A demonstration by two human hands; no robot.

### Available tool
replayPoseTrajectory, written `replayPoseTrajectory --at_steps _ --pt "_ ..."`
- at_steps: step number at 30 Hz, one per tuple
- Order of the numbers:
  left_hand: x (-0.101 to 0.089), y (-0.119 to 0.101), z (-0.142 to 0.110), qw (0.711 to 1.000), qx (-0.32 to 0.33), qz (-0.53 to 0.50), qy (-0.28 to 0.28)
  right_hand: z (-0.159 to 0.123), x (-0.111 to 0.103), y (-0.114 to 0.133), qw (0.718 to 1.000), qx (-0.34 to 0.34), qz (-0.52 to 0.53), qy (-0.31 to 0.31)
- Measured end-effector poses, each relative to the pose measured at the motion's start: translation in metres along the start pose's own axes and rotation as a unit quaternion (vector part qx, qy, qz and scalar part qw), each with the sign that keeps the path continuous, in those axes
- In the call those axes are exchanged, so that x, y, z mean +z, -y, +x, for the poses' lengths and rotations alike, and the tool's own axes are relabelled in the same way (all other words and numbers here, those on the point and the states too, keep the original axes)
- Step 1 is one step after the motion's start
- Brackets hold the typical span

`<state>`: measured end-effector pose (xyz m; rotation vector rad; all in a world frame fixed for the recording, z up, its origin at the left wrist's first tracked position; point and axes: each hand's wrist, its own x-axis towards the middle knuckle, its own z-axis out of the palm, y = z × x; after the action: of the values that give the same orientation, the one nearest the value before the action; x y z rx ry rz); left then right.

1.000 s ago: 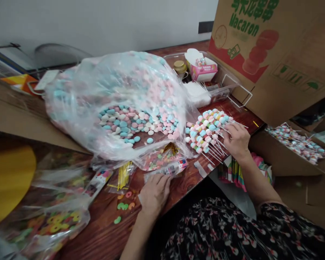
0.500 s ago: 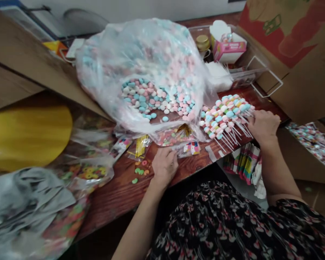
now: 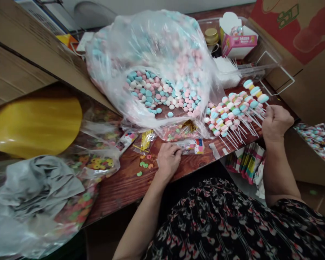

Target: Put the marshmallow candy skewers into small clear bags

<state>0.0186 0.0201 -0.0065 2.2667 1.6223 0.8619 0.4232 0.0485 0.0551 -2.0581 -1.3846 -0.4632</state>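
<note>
My right hand (image 3: 276, 122) is closed round the white stick of a candy skewer (image 3: 254, 91), lifted slightly above a pile of pastel candy skewers (image 3: 230, 112) on the wooden table (image 3: 121, 187). My left hand (image 3: 168, 158) rests with curled fingers on a small clear printed packet (image 3: 191, 146) near the table's front edge. Behind both hands a big clear plastic bag (image 3: 154, 61) lies open, full of pink, blue and white round candies.
Bags of coloured ring candies (image 3: 94, 164) and gold twist ties (image 3: 144, 140) lie left of my left hand. A yellow object (image 3: 35, 124) and grey plastic (image 3: 35, 187) are far left. A cardboard box (image 3: 300, 43), a clear tray with a pink carton (image 3: 237, 38), and a box of finished skewers (image 3: 318, 142) stand right.
My right hand has picked one skewer out of the pile and raised it to the right. The camera has tilted down; my left hand stays on the packet.
</note>
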Motion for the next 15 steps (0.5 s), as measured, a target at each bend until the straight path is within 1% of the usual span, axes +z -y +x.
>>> replayPoseTrajectory --at_steps 2,4,6,7,9,12,15 --pt "-0.004 0.002 -0.002 0.999 0.034 0.007 0.031 -0.008 -0.007 0.003 0.995 -0.008 0.086 -0.042" --pt "-0.008 0.003 -0.004 0.996 0.066 0.018 0.063 -0.019 -0.015 0.012 0.984 -0.028 0.168 -0.044" --pt "-0.011 0.005 -0.005 0.994 0.076 0.015 0.076 -0.033 -0.022 0.025 0.971 -0.065 0.232 -0.006" --pt "-0.012 0.006 -0.004 0.995 0.069 0.004 0.074 -0.040 -0.025 0.032 0.962 -0.086 0.258 0.020" --pt "-0.012 0.009 -0.003 0.996 0.034 -0.043 0.064 -0.054 -0.029 0.045 0.943 -0.128 0.297 0.079" --pt "-0.011 0.013 0.002 0.991 -0.033 -0.117 0.062 -0.070 -0.033 0.059 0.910 -0.177 0.338 0.165" --pt "-0.012 0.015 0.006 0.985 -0.068 -0.139 0.071 -0.080 -0.032 0.064 0.881 -0.209 0.364 0.219"
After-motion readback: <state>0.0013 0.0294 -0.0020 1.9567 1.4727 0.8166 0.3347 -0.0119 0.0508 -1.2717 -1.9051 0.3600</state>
